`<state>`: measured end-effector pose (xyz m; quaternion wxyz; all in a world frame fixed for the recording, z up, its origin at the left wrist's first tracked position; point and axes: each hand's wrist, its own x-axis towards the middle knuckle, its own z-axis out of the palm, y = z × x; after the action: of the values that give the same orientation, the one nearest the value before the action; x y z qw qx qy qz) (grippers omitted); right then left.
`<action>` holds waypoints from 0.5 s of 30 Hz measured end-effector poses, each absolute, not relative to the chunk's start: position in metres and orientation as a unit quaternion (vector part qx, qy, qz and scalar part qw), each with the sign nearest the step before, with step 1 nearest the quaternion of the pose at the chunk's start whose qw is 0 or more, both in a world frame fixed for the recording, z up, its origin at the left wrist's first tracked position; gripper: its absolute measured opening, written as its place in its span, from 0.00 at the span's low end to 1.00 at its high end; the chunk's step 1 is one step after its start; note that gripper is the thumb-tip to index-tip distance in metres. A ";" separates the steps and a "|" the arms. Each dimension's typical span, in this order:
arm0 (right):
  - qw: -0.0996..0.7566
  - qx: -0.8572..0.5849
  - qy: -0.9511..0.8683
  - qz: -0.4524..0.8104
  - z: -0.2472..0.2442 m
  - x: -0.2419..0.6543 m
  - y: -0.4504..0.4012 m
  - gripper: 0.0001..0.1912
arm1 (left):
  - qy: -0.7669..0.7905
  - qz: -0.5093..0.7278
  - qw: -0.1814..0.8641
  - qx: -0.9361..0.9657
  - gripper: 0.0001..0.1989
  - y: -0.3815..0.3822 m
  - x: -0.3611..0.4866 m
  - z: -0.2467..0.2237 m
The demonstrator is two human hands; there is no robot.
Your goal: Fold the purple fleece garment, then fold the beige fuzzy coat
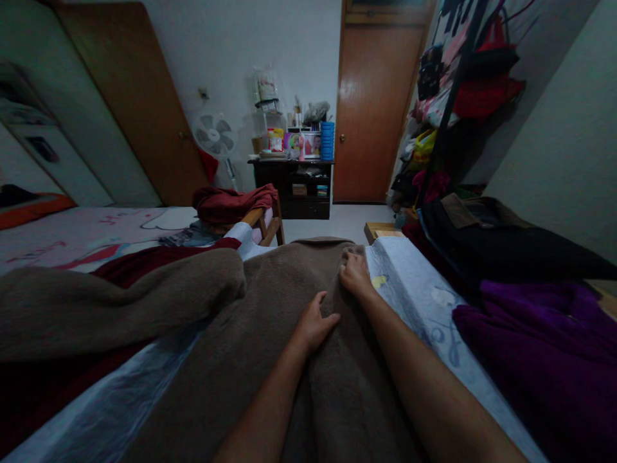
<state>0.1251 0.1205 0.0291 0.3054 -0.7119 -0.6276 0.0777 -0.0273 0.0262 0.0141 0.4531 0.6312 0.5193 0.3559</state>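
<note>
A brown fleecy coat (274, 308) lies spread over the bed, one sleeve (183, 296) stretched out to the left. Its right side is folded inward over the body. Near the coat's top right corner, my right hand (355, 273) is closed with its fingers bent into the cloth. My left hand (315, 323) rests on the middle of the coat, thumb and fingers apart. The fingertips of my right hand are partly hidden in the fabric.
Folded purple clothing (540, 347) and a dark garment (520, 241) lie on the right. At the left are dark red cloth (120, 263) and a reddish folded pile (234, 202) by a wooden frame. A fan (215, 135), a black cabinet (306, 206) and a door (380, 116) stand behind.
</note>
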 end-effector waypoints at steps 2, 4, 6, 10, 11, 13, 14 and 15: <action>0.333 -0.687 -0.641 0.075 0.019 0.124 0.110 0.20 | 0.524 0.332 0.481 0.620 0.30 0.028 -0.027 0.019; 0.367 -0.669 -0.642 0.079 0.010 0.125 0.105 0.19 | 0.525 0.290 0.522 0.606 0.31 0.033 -0.026 0.027; 0.413 -0.652 -0.629 0.095 0.005 0.128 0.105 0.17 | 0.533 0.255 0.546 0.595 0.33 0.041 -0.023 0.036; 0.509 -0.628 -0.565 0.167 0.007 0.137 0.109 0.16 | 0.554 0.244 0.520 0.602 0.37 0.058 -0.009 0.049; 0.521 -0.628 -0.550 0.179 0.008 0.140 0.110 0.15 | 0.557 0.243 0.512 0.607 0.38 0.061 -0.005 0.050; 0.532 -0.632 -0.531 0.189 0.009 0.144 0.110 0.16 | 0.560 0.238 0.499 0.617 0.40 0.066 0.002 0.052; 0.535 -0.633 -0.526 0.190 0.009 0.145 0.110 0.17 | 0.561 0.237 0.494 0.621 0.40 0.068 0.004 0.052; 0.540 -0.633 -0.521 0.192 0.009 0.147 0.110 0.17 | 0.560 0.240 0.486 0.627 0.40 0.069 0.006 0.053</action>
<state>0.1466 0.1097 0.0092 0.5396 -0.6331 -0.5209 0.1918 0.0062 0.0693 0.0531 0.4855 0.6272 0.5598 0.2396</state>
